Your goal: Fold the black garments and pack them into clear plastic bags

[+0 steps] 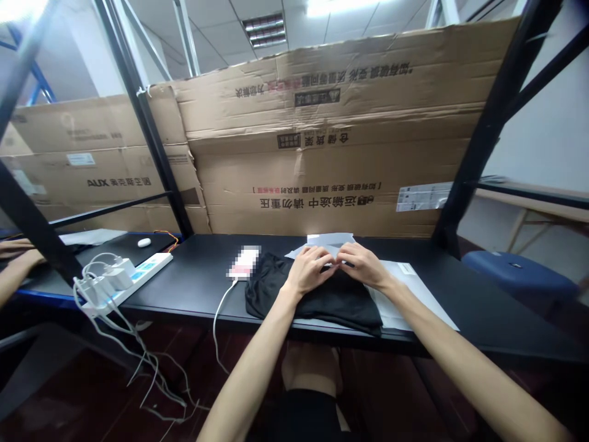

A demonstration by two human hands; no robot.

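My left hand (309, 268) and my right hand (362, 265) meet fingertip to fingertip above the desk, both with curled, pinching fingers. Whatever lies between the fingertips is too small and covered to make out. Beneath them a black cloth (331, 304), folded and soft like a garment, spreads toward the front edge. Pale, flat sheets or bags (411, 298) stick out from under the cloth on the right. Just behind my hands lie more thin white sheets (338, 239).
A phone (243, 263), partly pixelated, lies left with a white cable. Further left, a power strip (150, 270) with several plugs rests beside a black post. Cardboard (322, 166) walls the desk (197, 294) at the back. Another person's arm (18, 267) shows far left; a blue stool (515, 270) stands right.
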